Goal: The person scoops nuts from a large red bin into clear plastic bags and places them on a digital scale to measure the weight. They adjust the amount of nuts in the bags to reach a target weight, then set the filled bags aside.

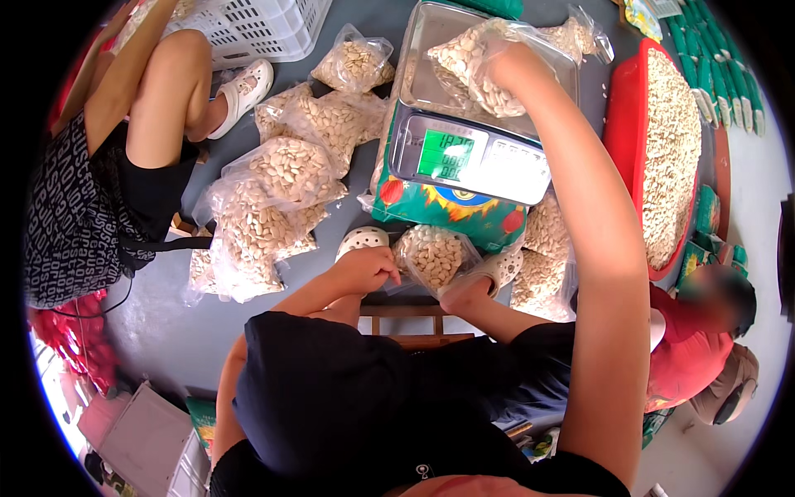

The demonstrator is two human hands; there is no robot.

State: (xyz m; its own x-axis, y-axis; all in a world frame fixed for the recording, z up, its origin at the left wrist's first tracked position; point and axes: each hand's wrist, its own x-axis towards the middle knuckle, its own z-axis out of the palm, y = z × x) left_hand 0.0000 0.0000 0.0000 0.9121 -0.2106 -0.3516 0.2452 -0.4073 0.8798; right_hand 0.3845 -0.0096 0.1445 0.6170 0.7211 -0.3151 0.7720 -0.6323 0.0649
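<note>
My right hand reaches forward and closes on a clear plastic bag of pale pumpkin seeds, its fingertips partly hidden by the plastic. That bag is over the metal pan of a digital scale with a lit green display. Near my left knee, my left hand hangs loosely curled, with nothing visible in it. Just right of it, another bag of seeds sits on the floor between my feet. The scale stands on green printed packaging.
Several filled seed bags lie left of the scale. On the right is a red tub heaped with seeds, beside green packages. A white crate stands far left. One person sits left, another right.
</note>
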